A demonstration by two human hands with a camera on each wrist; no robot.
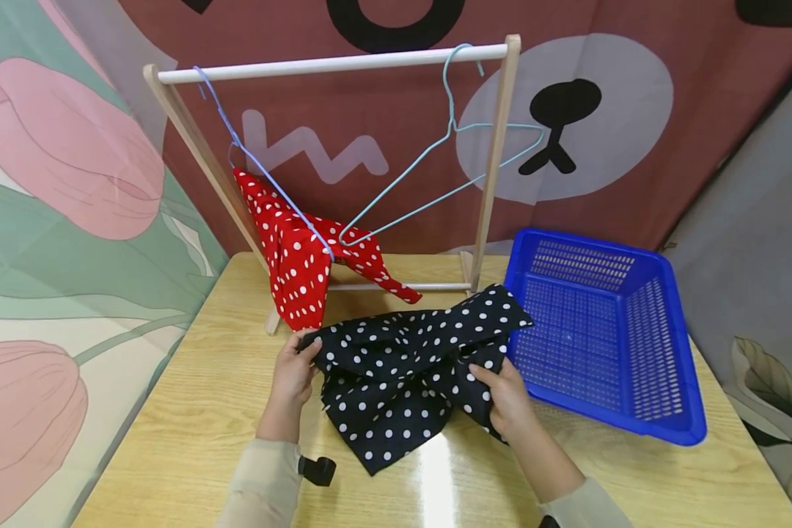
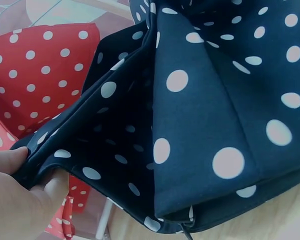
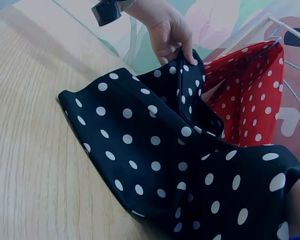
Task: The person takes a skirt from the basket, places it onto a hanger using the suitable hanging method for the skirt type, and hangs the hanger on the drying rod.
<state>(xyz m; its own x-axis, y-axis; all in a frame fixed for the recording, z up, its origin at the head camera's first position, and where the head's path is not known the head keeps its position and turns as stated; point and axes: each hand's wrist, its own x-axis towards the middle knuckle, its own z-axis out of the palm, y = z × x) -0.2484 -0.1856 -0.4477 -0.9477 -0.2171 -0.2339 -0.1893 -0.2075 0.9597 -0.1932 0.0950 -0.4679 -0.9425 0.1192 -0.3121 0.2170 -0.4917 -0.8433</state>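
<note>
A black cloth with white polka dots [image 1: 402,359] is spread between both hands above the table. My left hand [image 1: 293,374] pinches its upper left corner between thumb and fingers, seen close in the left wrist view beside a fold [image 2: 200,125]. On the cloth's right side my right hand [image 1: 513,403] grips the fabric, thumb on top and the other fingers partly hidden beneath. A red polka-dot cloth [image 1: 293,257] hangs from a purple-blue hanger [image 1: 270,180], just behind the left hand. To its right, a bare light-blue hanger [image 1: 402,176] hangs on the same rod.
A wooden rack with a white rod [image 1: 343,64] stands at the table's back. On the right sits a blue plastic basket [image 1: 689,389] with perforated walls, close to my right hand. The wooden tabletop [image 1: 191,440] shows in front, and a patterned curtain hangs behind.
</note>
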